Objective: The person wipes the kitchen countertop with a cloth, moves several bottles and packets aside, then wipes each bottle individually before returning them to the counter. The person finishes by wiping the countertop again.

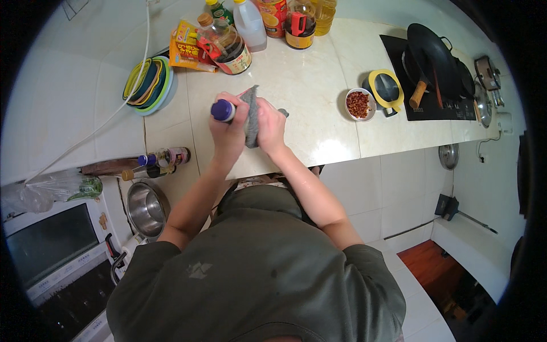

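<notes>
My left hand (228, 132) is closed round a bottle with a purple cap (222, 110); most of the bottle's body is hidden beneath the hand. A grey cloth (252, 119) lies bunched between my two hands, above the tiled counter (299, 107). My right hand (271, 124) grips the cloth from the right side, against the bottle side of my left hand. A small grey end of cloth shows just right of my right hand.
Sauce bottles (230, 51), a white jug (250, 25) and orange packets (188, 47) stand at the back. Stacked baskets (149, 85) and two lying bottles (173, 157) are left. A bowl of dried chilli pieces (359, 104), a yellow-rimmed container (386, 91) and a wok (436, 60) are right.
</notes>
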{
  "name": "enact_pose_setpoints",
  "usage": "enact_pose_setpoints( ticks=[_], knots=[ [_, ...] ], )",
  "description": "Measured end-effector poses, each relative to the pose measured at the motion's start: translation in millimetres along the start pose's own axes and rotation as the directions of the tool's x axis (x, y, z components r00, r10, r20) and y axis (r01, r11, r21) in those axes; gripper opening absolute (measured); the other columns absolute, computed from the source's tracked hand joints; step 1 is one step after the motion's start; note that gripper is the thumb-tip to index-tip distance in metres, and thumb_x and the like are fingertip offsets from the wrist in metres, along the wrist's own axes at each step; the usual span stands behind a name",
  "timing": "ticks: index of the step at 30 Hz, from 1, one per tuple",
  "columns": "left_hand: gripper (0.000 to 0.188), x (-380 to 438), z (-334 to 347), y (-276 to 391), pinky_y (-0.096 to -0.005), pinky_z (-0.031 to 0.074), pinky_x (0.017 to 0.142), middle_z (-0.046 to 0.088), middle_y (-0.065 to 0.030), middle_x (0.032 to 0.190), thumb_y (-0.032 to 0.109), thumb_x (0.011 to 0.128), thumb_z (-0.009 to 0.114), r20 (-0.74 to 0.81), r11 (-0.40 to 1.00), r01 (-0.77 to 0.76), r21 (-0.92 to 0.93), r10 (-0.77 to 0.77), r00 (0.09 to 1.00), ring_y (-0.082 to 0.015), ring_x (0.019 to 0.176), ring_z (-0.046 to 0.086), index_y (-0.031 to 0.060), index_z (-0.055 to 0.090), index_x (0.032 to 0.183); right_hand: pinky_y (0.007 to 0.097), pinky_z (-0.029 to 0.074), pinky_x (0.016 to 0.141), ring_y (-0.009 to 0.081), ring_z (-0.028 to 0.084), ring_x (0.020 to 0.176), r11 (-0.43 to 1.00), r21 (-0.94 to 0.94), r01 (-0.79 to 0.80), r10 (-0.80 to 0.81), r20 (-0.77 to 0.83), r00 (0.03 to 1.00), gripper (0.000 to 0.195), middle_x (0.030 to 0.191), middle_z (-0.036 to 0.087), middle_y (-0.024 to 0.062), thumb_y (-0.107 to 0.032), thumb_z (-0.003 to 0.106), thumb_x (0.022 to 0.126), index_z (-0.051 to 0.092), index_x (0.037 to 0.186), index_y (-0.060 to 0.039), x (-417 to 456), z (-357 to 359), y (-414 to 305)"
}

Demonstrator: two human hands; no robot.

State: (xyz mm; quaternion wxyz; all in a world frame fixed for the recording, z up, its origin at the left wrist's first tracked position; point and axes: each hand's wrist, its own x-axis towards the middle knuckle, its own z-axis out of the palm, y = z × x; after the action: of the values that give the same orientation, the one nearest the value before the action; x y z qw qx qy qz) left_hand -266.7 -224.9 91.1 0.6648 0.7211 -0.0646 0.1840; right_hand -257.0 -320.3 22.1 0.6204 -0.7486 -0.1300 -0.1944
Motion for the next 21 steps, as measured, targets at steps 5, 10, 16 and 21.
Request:
enact_pose_setpoints(
  ticks=[5, 10, 16, 21],
  knots=[
    [0.011, 26, -9, 32, -0.0269, 0.040, 0.074, 0.049, -0.0048, 0.076, 0.011, 0.085, 0.054, 0.023, 0.987, 0.076, -0.145, -0.074, 0.997, -0.0134, 0.074, 0.048, 0.0057, 0.047, 0.078, 0.0368, 0.049, 0.072, 0.0319, 0.064, 0.083, 0.930, 0.084, -0.359, 0.286, 0.451, 0.845, 0.034, 0.090, 0.064, 0.0208, -0.021, 0.040, 0.089, 0.060, 0.108, -0.0011, 11, -8, 32],
    [0.007, 41, -24, 35, -0.0256, 0.042, 0.072, 0.052, -0.0035, 0.072, 0.008, 0.084, 0.056, 0.064, 0.965, 0.037, -0.258, -0.021, 0.998, -0.0110, 0.072, 0.051, 0.0054, 0.050, 0.080, 0.0348, 0.053, 0.072, 0.0257, 0.066, 0.081, 0.238, 0.436, -0.868, 0.488, 0.719, 0.495, 0.042, 0.092, 0.067, 0.0156, -0.029, 0.035, 0.094, 0.060, 0.108, 0.0016, 24, -13, 5],
    [0.016, 40, -31, 17, -0.0268, 0.045, 0.074, 0.058, -0.0048, 0.082, 0.004, 0.075, 0.065, 0.212, 0.951, 0.141, -0.277, -0.082, 0.974, -0.0100, 0.081, 0.055, 0.0052, 0.055, 0.088, 0.0370, 0.054, 0.059, 0.0239, 0.065, 0.069, -0.429, 0.502, -0.751, 0.450, 0.840, 0.304, 0.037, 0.087, 0.066, 0.0160, -0.030, 0.040, 0.091, 0.058, 0.103, 0.0002, 8, -6, 7],
    [0.050, 13, -21, -20, -0.0304, 0.046, 0.085, 0.059, -0.0086, 0.102, 0.007, 0.068, 0.075, 0.195, 0.953, 0.219, -0.208, -0.179, 0.964, -0.0148, 0.094, 0.057, 0.0032, 0.049, 0.111, 0.0373, 0.055, 0.062, 0.0245, 0.065, 0.072, -0.484, 0.529, -0.697, 0.488, 0.825, 0.287, 0.033, 0.087, 0.065, 0.0137, -0.029, 0.043, 0.090, 0.058, 0.102, -0.0019, -16, 2, 39]
  ],
)
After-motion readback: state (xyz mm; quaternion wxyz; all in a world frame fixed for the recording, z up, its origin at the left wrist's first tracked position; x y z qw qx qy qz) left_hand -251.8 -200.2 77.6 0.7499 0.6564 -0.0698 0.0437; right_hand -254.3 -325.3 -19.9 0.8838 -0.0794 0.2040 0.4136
